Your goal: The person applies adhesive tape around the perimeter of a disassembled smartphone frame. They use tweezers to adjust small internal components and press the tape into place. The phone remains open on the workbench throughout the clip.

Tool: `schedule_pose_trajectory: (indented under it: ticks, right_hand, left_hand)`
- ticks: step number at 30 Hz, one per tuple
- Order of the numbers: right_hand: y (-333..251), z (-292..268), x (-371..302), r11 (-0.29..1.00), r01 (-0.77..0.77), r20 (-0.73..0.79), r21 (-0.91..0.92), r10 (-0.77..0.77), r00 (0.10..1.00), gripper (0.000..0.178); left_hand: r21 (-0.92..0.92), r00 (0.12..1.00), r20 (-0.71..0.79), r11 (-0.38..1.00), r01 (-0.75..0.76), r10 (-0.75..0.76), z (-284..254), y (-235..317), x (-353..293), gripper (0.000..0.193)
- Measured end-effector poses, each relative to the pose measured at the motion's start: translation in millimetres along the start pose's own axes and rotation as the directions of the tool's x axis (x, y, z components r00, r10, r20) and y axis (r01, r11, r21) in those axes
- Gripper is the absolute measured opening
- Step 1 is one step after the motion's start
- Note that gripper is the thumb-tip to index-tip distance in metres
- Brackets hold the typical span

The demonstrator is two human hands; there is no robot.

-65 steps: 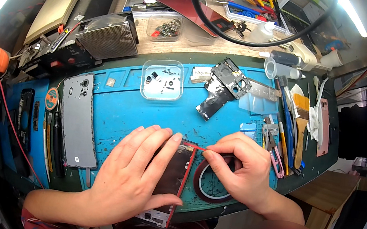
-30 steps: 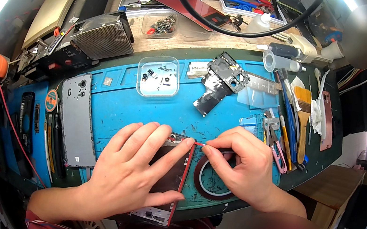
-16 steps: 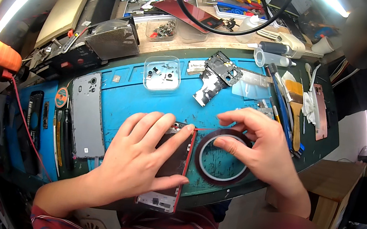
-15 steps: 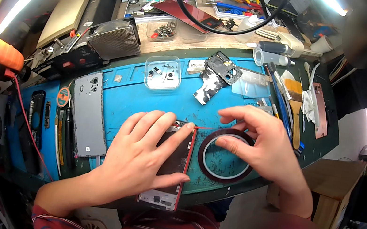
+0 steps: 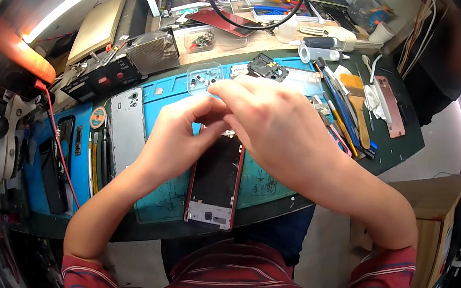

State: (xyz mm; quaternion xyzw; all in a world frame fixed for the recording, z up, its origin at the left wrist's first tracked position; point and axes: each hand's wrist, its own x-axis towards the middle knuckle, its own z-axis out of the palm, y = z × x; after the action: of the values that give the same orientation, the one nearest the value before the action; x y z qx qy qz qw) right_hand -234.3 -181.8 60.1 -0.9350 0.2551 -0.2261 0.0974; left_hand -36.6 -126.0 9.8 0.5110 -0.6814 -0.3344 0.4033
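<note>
A phone frame (image 5: 215, 177) with a dark inner face and red edges lies near the front of the blue mat. My left hand (image 5: 181, 134) is curled over its far left corner, thumb and fingertips drawn together. Crossing from the right, my right hand (image 5: 275, 124) is bent at the wrist, its fingers closed beside the left fingertips. Both hands meet over the frame's far end; whatever they pinch is hidden. A clear box (image 5: 205, 74) of small parts sits just beyond them. The tape roll does not show.
Left of my arm lie a grey phone back cover (image 5: 126, 122) and several slim tools (image 5: 99, 154). A black phone part (image 5: 267, 66) rests beyond my hands. Tweezers and a wooden-handled brush (image 5: 358, 106) lie right. An orange-topped device (image 5: 16, 61) with a red lead stands far left.
My left hand has come off the phone frame's face and curled at its far end. My right hand has moved left from the tape roll to meet it. The roll is out of sight.
</note>
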Motion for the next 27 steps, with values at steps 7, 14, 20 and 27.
schedule_pose_trajectory:
  ticks: [7,14,20,27]
  right_hand:
    - [-5,-39,-63,0.961,-0.275,-0.273,-0.011,0.261,0.926,0.031]
    - [-81,64,-128,0.975,0.144,-0.082,-0.172,-0.16,0.984,0.041]
    - [-54,48,-145,0.949,0.18,-0.226,-0.26,-0.241,0.944,0.03]
    - [-4,17,-172,0.987,-0.022,-0.284,-0.162,-0.025,0.958,0.034]
  left_hand:
    - [-0.267,0.982,-0.07,0.952,0.152,-0.176,-2,-28,-4,0.013]
    - [-0.245,0.987,-0.088,0.963,0.11,-0.135,6,-34,3,0.016]
    - [-0.256,0.987,-0.053,0.958,0.131,-0.15,1,-31,-3,0.015]
    - [-0.2,0.98,-0.086,0.967,0.16,-0.18,10,-24,-12,0.013]
